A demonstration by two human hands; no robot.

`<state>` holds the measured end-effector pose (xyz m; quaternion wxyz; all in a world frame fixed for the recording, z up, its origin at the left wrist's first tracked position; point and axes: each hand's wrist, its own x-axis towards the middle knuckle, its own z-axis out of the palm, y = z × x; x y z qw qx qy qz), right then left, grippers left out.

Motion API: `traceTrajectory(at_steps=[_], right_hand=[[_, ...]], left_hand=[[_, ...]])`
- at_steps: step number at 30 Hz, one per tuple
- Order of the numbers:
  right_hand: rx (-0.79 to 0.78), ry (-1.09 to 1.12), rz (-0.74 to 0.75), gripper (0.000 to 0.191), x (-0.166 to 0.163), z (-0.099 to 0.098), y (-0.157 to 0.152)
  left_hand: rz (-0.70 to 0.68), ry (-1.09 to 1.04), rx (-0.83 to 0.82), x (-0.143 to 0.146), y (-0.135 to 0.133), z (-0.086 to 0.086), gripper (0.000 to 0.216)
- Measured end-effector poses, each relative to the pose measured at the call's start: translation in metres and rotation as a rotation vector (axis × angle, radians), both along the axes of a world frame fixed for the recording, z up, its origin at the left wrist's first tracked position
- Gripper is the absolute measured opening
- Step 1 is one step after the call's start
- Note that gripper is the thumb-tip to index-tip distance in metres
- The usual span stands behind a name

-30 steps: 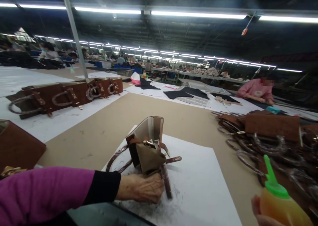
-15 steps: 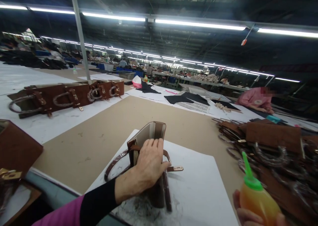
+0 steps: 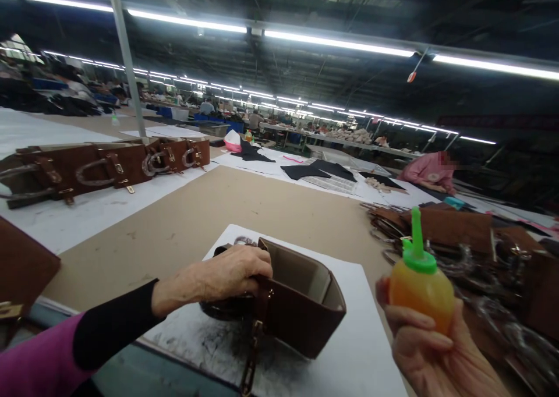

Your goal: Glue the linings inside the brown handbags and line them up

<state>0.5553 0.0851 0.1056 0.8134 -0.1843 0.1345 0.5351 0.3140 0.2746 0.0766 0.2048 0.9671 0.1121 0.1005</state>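
The brown bag body (image 3: 301,301) lies on its side on the white sheet (image 3: 358,350), mouth open toward the camera's right, pale lining showing. Left hand (image 3: 227,275) sits clamped over the bag's left end, fingers curled around the rim near the strap and buckle (image 3: 257,327). Right hand (image 3: 432,344), well to the right of the bag and apart from it, is closed around an orange squeeze bottle (image 3: 419,289) with a green nozzle pointing up; nothing is leaving the tip. Judgement: the step in hand looks like gluing the bag's inner edge or strap seat. To do it well, keep the left grip firm so the mouth stays open and the shell does not roll; tip the bottle only once the nozzle is over the seam; squeeze lightly and run a thin bead, since excess would likely mark the lining. The sheet already shows dark smears left of the bag, so keep the outer face off them. Further right of the bag lies a heap of brown parts (image 3: 458,234); behind it to the left, a row of finished bags (image 3: 100,167).
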Motion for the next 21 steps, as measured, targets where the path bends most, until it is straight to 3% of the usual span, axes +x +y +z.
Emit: traceTrajectory(at_steps=[4,6,8,12,15,17,21], right_hand=[[-0.007,-0.09,0.071,0.063,-0.038,0.027,0.032],[-0.039,-0.197,0.07,0.046,-0.05,0.026,0.048],[-0.042,-0.29,0.09,0.046,-0.054,0.018,0.059],[-0.058,-0.349,0.114,0.061,-0.045,-0.006,0.066],[-0.042,-0.307,0.1,0.063,-0.036,-0.015,0.065],[-0.021,-0.285,0.101,0.061,-0.034,-0.017,0.064],[-0.022,-0.271,0.113,0.055,-0.035,-0.017,0.064]], left_hand=[[0.029,-0.066,0.011,-0.005,-0.011,-0.011,0.017],[0.069,-0.159,-0.03,-0.008,-0.02,-0.014,0.034],[0.154,-0.24,-0.114,-0.01,-0.029,-0.013,0.045],[0.564,-0.245,-0.319,-0.004,-0.031,-0.006,0.022],[0.847,-0.154,-0.229,0.01,-0.016,-0.01,0.027],[0.874,-0.036,-0.182,0.018,-0.001,-0.017,0.042],[0.763,0.229,-0.373,0.03,0.023,-0.029,0.064]])
